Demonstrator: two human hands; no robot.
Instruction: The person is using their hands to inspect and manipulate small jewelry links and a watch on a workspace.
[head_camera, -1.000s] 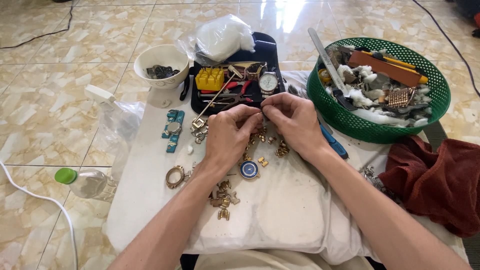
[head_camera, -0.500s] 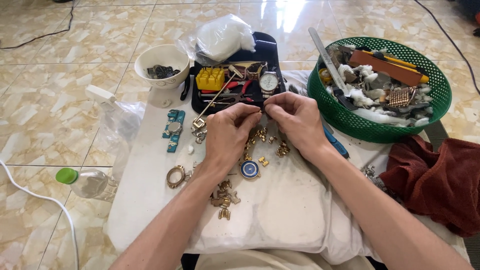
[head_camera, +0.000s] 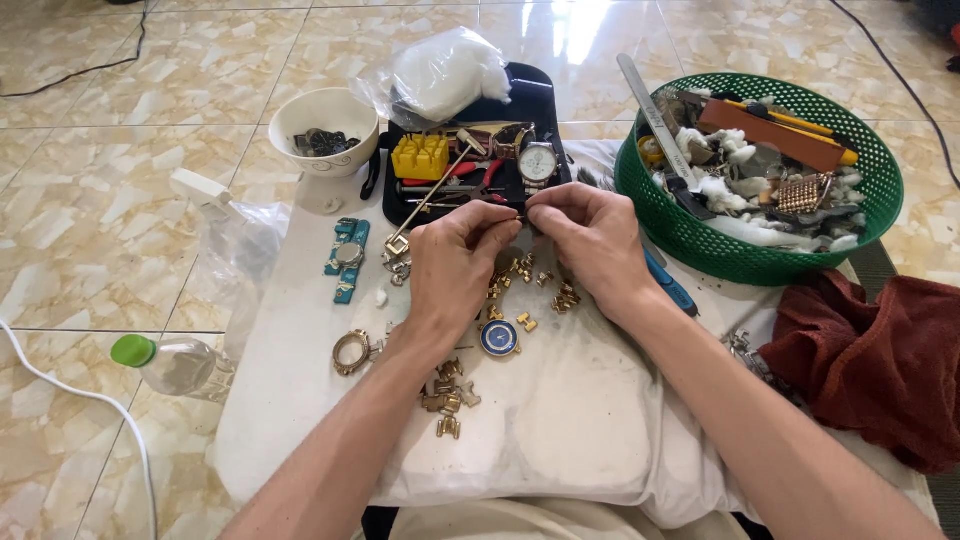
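My left hand (head_camera: 452, 262) and my right hand (head_camera: 590, 235) meet fingertip to fingertip above a white cloth (head_camera: 560, 420), pinching a tiny thin metal part between them, too small to identify. Under the hands lie several loose gold watch-band links (head_camera: 520, 270). A round blue watch face (head_camera: 498, 338) rests just below my left wrist. More gold links (head_camera: 446, 392) lie nearer to me, and a gold watch case ring (head_camera: 351, 352) sits to the left.
A black tray (head_camera: 530, 100) behind the hands holds a yellow block, tools and a wristwatch (head_camera: 538, 162). White bowl (head_camera: 322, 126) at back left, green basket (head_camera: 880, 170) of parts at right, dark red cloth (head_camera: 880, 360), plastic bottle (head_camera: 170, 365), teal strap piece (head_camera: 347, 258).
Both hands have shifted slightly up and away from me, staying pinched together over the links. Nothing else has moved.
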